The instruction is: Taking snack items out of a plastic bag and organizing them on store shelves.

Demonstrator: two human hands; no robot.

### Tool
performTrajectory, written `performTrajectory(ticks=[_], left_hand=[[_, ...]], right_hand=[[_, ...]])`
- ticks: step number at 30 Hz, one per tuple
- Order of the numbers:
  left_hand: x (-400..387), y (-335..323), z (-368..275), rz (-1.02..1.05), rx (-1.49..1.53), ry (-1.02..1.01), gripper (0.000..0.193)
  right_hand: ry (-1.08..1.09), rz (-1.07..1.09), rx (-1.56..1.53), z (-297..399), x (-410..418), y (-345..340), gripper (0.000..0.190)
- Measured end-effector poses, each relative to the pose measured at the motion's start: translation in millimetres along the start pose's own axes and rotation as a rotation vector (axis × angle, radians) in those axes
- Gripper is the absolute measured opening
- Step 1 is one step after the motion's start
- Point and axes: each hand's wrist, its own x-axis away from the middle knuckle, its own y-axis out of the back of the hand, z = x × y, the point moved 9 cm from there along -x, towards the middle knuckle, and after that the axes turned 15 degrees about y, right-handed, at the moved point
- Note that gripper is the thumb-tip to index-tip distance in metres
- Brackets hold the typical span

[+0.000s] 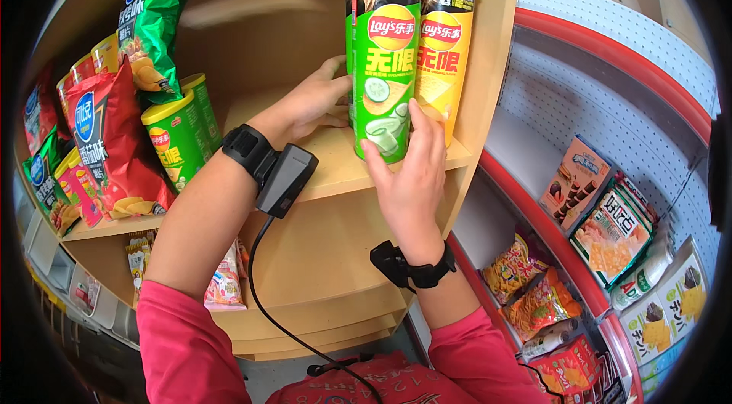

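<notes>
A green Lay's chip canister (384, 72) with a yellow lid stands upright near the front edge of a wooden shelf (337, 175). Low on its right side are the thumb and fingers of my right hand (406, 169), round it. Behind it another green canister (348, 38) shows only as a strip. My left hand (320, 98) reaches behind on the left, its fingertips at that rear canister and partly hidden; whether it grips is unclear. A yellow Lay's canister (449, 55) stands just right, close to the shelf's side panel. Both wrists wear black straps with small devices.
Left on the shelf are a red chip bag (108, 141), a green chip bag (154, 21) and a green canister (174, 141). The wooden side panel (492, 49) rises at right. Beyond it, a red-edged metal rack (629, 72) holds snack packs. A black cable (257, 289) hangs below my left wrist.
</notes>
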Motion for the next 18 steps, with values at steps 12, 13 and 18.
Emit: performTrajectory(ticks=[12, 13, 18], left_hand=[[10.8, 17.5, -3.0, -0.216, -0.036, 0.026, 0.061], [11.4, 15.1, -3.9, -0.207, -0.040, 0.024, 0.061], [26.0, 51.5, -19.4, -0.492, 0.072, -0.177, 0.027]], right_hand=[[-0.089, -0.062, -0.042, -1.8, 8.9, 4.1, 0.063], [-0.082, -0.079, -0.036, -1.6, 10.6, 6.0, 0.062], [-0.042, -0.160, -0.057, -0.1, 18.6, 5.0, 0.056]])
